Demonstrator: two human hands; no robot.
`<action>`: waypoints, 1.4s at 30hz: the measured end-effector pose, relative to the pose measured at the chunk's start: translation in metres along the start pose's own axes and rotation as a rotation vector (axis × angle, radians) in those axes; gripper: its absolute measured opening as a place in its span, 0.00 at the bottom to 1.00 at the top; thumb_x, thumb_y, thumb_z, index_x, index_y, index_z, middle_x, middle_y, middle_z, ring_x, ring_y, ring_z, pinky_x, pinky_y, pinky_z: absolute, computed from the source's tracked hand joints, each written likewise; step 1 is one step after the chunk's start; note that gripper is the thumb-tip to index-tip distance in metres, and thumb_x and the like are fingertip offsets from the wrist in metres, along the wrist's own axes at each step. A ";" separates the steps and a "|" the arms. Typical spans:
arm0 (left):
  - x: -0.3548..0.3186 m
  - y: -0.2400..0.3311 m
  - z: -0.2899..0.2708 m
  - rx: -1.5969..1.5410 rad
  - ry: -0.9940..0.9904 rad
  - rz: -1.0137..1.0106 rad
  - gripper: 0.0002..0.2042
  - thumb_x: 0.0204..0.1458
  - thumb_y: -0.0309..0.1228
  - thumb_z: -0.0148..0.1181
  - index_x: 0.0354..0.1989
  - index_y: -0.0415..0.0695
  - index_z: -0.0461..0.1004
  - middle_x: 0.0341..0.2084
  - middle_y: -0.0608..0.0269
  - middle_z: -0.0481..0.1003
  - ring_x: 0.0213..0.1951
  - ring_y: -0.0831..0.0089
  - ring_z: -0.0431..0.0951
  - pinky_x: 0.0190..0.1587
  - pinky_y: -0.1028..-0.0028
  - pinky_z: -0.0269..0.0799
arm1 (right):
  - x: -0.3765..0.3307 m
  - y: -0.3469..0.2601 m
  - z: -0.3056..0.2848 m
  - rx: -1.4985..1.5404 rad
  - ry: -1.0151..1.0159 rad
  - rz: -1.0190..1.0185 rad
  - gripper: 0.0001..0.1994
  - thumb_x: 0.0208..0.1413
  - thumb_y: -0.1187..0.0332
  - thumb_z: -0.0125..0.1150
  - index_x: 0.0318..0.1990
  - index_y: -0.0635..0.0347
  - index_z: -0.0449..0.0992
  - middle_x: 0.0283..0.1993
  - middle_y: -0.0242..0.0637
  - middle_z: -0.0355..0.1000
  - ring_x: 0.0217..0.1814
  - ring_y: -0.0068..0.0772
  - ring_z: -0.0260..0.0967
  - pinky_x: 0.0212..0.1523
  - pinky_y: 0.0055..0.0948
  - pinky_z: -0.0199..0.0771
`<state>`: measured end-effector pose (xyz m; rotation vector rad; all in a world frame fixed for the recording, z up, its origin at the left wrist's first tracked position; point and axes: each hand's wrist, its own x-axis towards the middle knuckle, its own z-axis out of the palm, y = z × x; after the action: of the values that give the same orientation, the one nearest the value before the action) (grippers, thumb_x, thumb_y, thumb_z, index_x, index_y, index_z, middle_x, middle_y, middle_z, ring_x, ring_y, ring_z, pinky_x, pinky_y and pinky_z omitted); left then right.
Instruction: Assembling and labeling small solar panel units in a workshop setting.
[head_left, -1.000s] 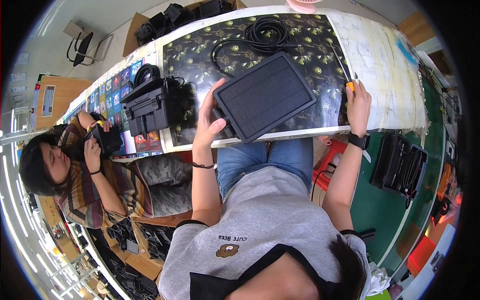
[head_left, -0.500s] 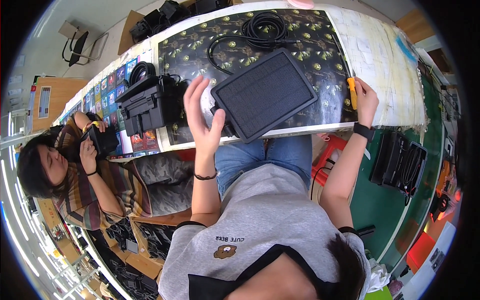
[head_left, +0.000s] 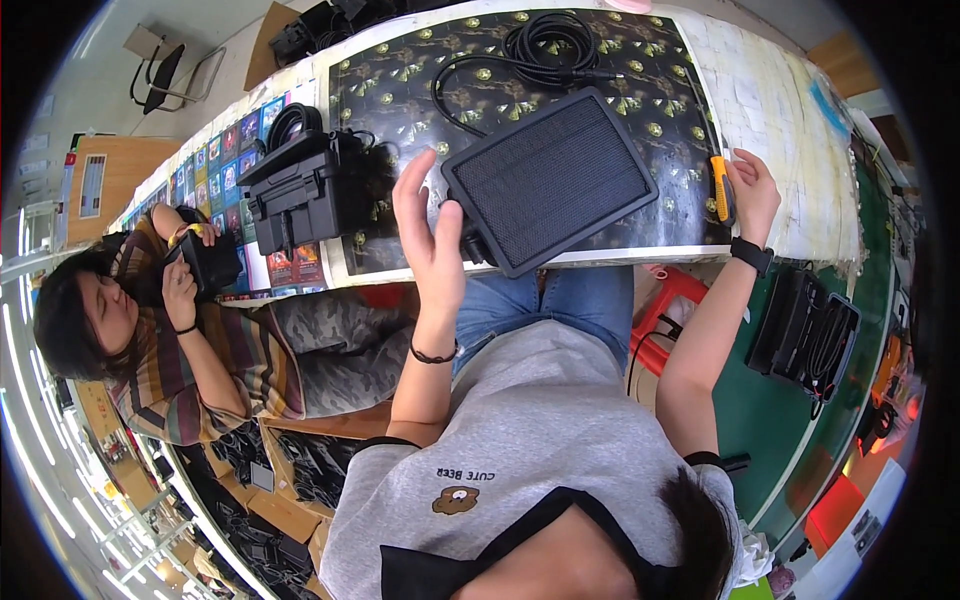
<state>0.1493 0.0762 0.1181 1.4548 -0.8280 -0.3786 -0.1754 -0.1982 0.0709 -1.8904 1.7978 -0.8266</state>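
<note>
The person sat at a long table covered with a dark patterned cloth. Right in front of them lay a flat black solar panel, tilted a bit, with its near corner hanging over the table edge.

The left hand was lifted up beside the panel's left edge. Its fingers were spread wide and straight, and it held nothing. The palm seemed very close to the panel's corner, but I could not tell if it touched.

The right hand rested on the table to the right of the panel. It was loosely wrapped around a screwdriver with a yellow handle, which lay against the cloth. The fingers were curled only a little, not squeezed tight.

Behind the panel sat a coil of black cable, and one end ran down toward the panel. To the left stood a black plastic case with more cable on top.

From what I could see, the work looked like it was only in the middle. The panel was out on the table and the tool was in hand, but the screwdriver's tip was not on the panel, and I could not see any screws.

Another person sat at the left, holding a small black box in both hands.
</note>
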 end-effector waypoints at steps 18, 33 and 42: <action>-0.001 0.019 0.019 -0.061 -0.134 -0.077 0.35 0.50 0.21 0.60 0.68 0.38 0.54 0.50 0.49 0.71 0.51 0.67 0.74 0.55 0.70 0.69 | -0.057 -0.077 -0.025 0.632 0.012 -0.031 0.15 0.60 0.74 0.61 0.54 0.63 0.77 0.40 0.31 0.74 0.42 0.17 0.69 0.45 0.16 0.70; -0.015 0.009 0.035 -0.066 -0.141 -0.023 0.35 0.50 0.22 0.61 0.68 0.36 0.53 0.55 0.47 0.67 0.56 0.61 0.71 0.59 0.67 0.65 | -0.156 -0.213 0.003 0.481 -0.447 -0.602 0.11 0.52 0.76 0.66 0.44 0.58 0.82 0.43 0.39 0.77 0.38 0.35 0.78 0.37 0.29 0.79; -0.013 0.013 0.036 -0.108 -0.157 -0.016 0.35 0.51 0.21 0.58 0.68 0.36 0.52 0.54 0.47 0.68 0.55 0.63 0.71 0.59 0.68 0.65 | -0.164 -0.211 0.010 0.438 -0.286 -0.605 0.11 0.51 0.77 0.67 0.42 0.58 0.82 0.42 0.39 0.77 0.37 0.37 0.78 0.36 0.28 0.78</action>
<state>0.1122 0.0616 0.1244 1.3441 -0.9083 -0.5471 -0.0094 -0.0174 0.1779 -2.1196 0.7900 -0.9797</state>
